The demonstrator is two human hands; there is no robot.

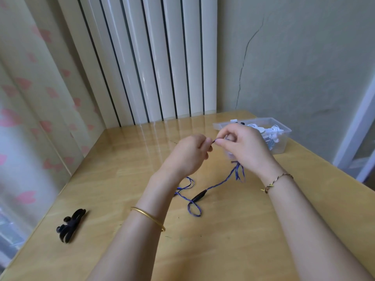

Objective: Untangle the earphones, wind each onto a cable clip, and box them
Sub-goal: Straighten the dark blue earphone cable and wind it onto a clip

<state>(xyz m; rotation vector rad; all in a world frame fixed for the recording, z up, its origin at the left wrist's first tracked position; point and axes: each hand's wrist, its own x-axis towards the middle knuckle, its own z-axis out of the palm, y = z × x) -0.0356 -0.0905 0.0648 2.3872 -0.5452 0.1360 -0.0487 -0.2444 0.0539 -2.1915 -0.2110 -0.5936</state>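
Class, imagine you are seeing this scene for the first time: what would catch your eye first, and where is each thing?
The left hand and right hand pinch a blue earphone cable above mid-table, its loops trailing onto the table. Black cable clips lie near the left edge; a clear box of white earphones stands far right.
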